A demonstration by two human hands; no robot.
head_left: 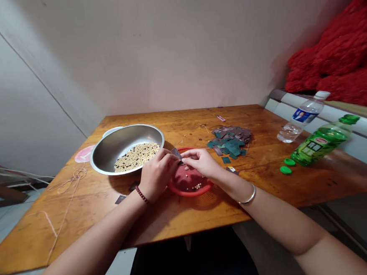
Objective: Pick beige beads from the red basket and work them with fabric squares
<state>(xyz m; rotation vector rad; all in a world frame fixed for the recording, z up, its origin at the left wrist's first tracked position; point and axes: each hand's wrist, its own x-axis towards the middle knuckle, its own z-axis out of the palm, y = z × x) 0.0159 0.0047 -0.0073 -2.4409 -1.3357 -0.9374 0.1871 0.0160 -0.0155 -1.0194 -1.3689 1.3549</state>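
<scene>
Left hand point(157, 173) partly hides a small dark square point(176, 153).

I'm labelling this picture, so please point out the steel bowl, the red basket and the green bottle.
Steel bowl point(121, 142), head view: bare inner wall.
Red basket point(190, 194), head view: near rim.
Green bottle point(319, 144), head view: label.

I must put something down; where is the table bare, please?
Bare wood shows between the scrap pile and clear bottle, and in front of the green caps. Crowded around the red basket: left hand, right hand, steel bowl close by.
</scene>
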